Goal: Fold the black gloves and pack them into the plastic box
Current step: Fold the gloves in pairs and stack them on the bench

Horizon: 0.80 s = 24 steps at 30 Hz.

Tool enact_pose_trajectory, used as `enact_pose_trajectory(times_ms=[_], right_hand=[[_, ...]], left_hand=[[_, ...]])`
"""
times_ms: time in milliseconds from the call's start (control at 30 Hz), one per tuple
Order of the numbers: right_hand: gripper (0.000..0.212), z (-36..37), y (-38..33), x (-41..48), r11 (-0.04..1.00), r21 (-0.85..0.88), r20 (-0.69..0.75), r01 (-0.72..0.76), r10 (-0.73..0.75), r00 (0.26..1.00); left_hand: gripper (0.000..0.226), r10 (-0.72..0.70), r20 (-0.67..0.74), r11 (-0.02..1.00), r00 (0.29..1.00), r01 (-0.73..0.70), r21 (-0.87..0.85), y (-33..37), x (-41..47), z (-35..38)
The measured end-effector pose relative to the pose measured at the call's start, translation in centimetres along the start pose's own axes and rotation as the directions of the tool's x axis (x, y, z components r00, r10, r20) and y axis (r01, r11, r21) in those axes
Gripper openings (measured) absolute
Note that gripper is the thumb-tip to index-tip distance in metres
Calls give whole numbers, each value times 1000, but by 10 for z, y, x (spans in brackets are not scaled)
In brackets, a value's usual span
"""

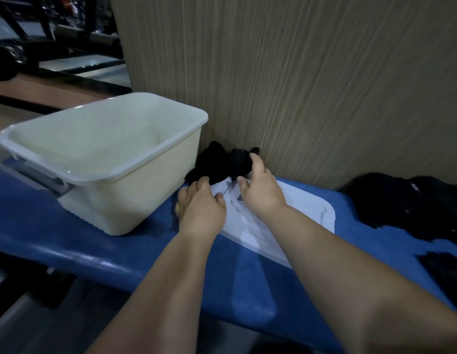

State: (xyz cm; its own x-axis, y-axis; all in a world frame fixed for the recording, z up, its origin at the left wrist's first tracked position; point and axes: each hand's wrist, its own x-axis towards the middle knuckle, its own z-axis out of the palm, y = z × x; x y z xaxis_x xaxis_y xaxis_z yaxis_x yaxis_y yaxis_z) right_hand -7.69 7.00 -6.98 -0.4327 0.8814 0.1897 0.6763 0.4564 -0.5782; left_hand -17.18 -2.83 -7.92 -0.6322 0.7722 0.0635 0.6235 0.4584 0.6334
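Plastic box at left on blue bench. Black gloves bunched between box and wood panel. Your left hand: fingers bent, tips at glove edge, grip unclear. Your right hand pinches black gloves above white lid. Black pile far right.

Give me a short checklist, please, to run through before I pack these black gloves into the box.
1. Plastic box open, lid off beside it: ok.
2. Room inside box: ok, visible interior bare.
3. Right hand pinches black gloves: ok.
4. Left hand grip on gloves: cannot tell.
5. Gloves folded neatly: not ok, bunched against the wall.
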Motion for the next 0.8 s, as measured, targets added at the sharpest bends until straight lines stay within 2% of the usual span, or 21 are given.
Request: enact_pose_trajectory(times_ms=[167,333,633,800], right_hand=[[62,7,-6,25,994,32,49,-106,104,993],[54,11,-6,38,971,80,28,-226,225,974],[19,-3,17,26,943,262,-105,-207,241,965],[12,-28,31,-7,942,294,-102,-163,200,974]], left_hand=[[54,3,21,1000,1000,-3,-6,3,5,4],[54,4,25,1000,1000,-3,-16,7,5,5],[54,31,-36,999,999,-30,38,15,1,5],[39,136,-62,980,989,-144,-139,32,-6,9]])
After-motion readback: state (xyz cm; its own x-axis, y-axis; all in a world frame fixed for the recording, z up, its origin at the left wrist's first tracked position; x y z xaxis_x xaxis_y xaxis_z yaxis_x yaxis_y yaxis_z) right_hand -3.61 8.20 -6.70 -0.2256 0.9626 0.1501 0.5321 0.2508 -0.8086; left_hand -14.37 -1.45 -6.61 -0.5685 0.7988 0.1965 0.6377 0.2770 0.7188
